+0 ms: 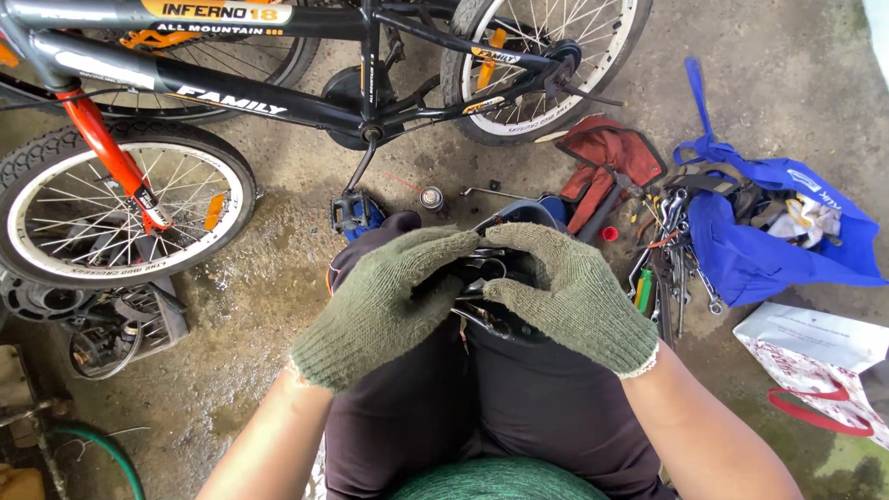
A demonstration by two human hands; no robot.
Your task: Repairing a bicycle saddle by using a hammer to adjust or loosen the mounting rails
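Two hands in green knit gloves met over a dark metal part (482, 278) held above the person's lap: the left hand (384, 306) curled over it from one side, the right hand (565, 296) gripped it from the other, fingers closed on the piece. What kind of part it was could not be told, as the gloves hid most of it. Beyond the knees, a small spray can (431, 198) and a blue pedal (355, 215) stood on the damp concrete floor (278, 306), just beneath a black and orange bicycle (222, 97) parked across the top of the view. To the right, loose wrenches (681, 268) lay scattered beside a blue bag (769, 241), with a red cloth pouch (607, 153) nearby. The thick gloves looked likely to dull the grip, so the part could slip and drop to the wet floor; the scattered tools lay close to the right knee, where a shift of the leg might knock them.
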